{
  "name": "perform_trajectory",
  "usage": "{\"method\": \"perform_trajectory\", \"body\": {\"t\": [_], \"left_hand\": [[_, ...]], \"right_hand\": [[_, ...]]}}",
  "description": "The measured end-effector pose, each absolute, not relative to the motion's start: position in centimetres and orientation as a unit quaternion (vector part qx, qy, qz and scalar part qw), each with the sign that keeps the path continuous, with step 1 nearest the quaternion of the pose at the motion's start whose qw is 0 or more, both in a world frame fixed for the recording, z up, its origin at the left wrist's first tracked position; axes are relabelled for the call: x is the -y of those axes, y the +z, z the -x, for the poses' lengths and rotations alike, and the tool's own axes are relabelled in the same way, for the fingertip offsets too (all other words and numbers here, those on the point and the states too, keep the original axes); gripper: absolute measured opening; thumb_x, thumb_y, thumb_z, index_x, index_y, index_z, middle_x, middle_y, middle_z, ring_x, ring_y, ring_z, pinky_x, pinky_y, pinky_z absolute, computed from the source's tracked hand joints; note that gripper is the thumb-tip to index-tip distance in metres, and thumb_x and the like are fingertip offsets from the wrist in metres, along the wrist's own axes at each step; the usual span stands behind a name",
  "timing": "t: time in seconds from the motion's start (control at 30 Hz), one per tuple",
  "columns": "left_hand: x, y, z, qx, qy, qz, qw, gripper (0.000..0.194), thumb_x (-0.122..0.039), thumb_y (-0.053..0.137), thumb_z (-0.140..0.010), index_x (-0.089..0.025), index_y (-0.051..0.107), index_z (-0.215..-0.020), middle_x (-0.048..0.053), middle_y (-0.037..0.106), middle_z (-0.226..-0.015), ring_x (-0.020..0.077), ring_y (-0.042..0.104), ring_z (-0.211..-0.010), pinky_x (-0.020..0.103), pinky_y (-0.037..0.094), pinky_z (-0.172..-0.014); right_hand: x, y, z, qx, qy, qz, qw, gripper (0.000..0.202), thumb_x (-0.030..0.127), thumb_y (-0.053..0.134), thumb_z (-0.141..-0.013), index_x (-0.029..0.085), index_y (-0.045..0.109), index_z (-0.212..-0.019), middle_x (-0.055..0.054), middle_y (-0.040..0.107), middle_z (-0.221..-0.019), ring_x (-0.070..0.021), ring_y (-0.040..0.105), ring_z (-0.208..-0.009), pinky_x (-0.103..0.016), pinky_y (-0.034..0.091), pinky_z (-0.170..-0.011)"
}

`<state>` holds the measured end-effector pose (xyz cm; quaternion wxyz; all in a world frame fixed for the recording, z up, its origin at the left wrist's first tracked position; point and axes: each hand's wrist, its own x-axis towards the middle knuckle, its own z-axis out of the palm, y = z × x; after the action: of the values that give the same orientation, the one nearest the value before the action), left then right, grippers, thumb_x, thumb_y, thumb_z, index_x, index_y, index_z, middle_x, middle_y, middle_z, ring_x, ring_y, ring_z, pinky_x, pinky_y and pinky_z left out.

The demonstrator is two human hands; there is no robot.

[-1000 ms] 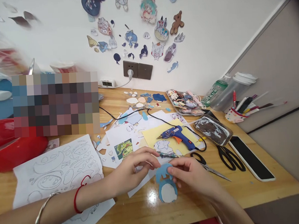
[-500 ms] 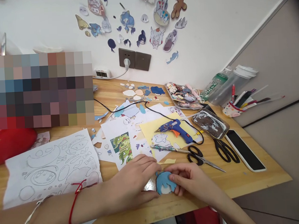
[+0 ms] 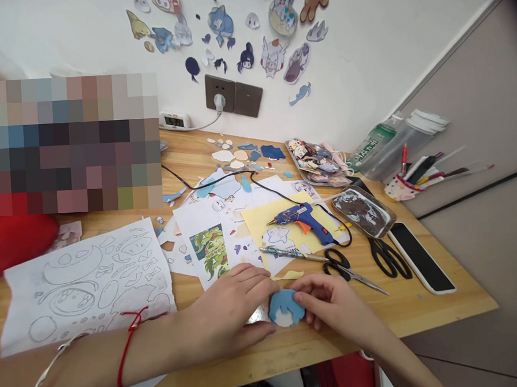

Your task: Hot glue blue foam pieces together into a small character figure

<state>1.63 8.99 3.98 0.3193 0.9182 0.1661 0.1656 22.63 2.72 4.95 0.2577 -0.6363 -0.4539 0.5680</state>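
A small blue and white cut-out piece [image 3: 286, 307] is between my hands near the table's front edge. My right hand [image 3: 327, 302] pinches its right side between thumb and fingers. My left hand [image 3: 242, 304] is curved around its left side, thumb and fingertips at the edge; whether it grips the piece is unclear. Beneath my left palm a shiny silvery surface [image 3: 259, 314] shows in part. Just beyond my hands are a patterned pen [image 3: 287, 254] and black-handled scissors [image 3: 342, 267].
A blue glue gun [image 3: 305, 220] rests on yellow paper [image 3: 260, 216], its black cord running behind. Farther right lie a metal tray [image 3: 363, 211], more scissors [image 3: 389, 259] and a phone [image 3: 423, 260]. A sheet with outlines [image 3: 90, 283] is on the left.
The blue and white piece has turned a little between my hands and sits slightly higher in view. The whole view has shifted slightly.
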Motion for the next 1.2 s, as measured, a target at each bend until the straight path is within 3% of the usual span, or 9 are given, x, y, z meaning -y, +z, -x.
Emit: {"method": "perform_trajectory", "body": {"t": [0.4, 0.63, 0.9, 1.2], "left_hand": [[-9.3, 3.3, -1.5, -0.243, 0.241, -0.832, 0.437, 0.026, -0.030, 0.056, -0.082, -0.023, 0.052, -0.107, 0.002, 0.064, -0.094, 0.0148, 0.058, -0.086, 0.030, 0.045, -0.078], [-9.6, 3.4, -1.8, -0.260, 0.262, -0.757, 0.540, 0.020, -0.020, 0.051, -0.084, -0.019, 0.050, -0.104, 0.000, 0.066, -0.084, 0.0114, 0.061, -0.076, 0.027, 0.050, -0.072], [-9.1, 3.6, -1.6, -0.206, 0.190, -0.882, 0.378, 0.051, -0.028, 0.066, -0.072, -0.022, 0.044, -0.118, 0.008, 0.056, -0.114, 0.0225, 0.048, -0.107, 0.040, 0.040, -0.091], [-9.1, 3.4, -1.9, -0.188, 0.183, -0.903, 0.339, 0.040, -0.022, 0.055, -0.081, -0.021, 0.043, -0.119, 0.008, 0.058, -0.111, 0.0209, 0.050, -0.103, 0.038, 0.040, -0.089]], "right_hand": [[-3.9, 6.7, -21.2, 0.426, 0.621, 0.548, 0.364, 0.017, 0.031, 0.065, -0.076, 0.016, 0.061, -0.084, 0.002, 0.061, -0.064, -0.0054, 0.057, -0.048, -0.017, 0.047, -0.048], [-3.9, 6.3, -22.1, 0.468, 0.581, 0.604, 0.280, 0.023, 0.029, 0.063, -0.075, 0.017, 0.064, -0.095, 0.000, 0.063, -0.069, -0.0087, 0.057, -0.055, -0.023, 0.049, -0.057], [-2.8, 5.3, -23.4, 0.428, 0.579, 0.637, 0.273, 0.015, 0.030, 0.063, -0.074, 0.016, 0.062, -0.080, 0.003, 0.059, -0.058, -0.0092, 0.056, -0.053, -0.022, 0.048, -0.053], [-3.5, 5.1, -22.9, 0.439, 0.573, 0.649, 0.240, 0.016, 0.029, 0.062, -0.073, 0.016, 0.065, -0.082, 0.001, 0.061, -0.058, -0.0094, 0.054, -0.049, -0.024, 0.046, -0.052]]}}
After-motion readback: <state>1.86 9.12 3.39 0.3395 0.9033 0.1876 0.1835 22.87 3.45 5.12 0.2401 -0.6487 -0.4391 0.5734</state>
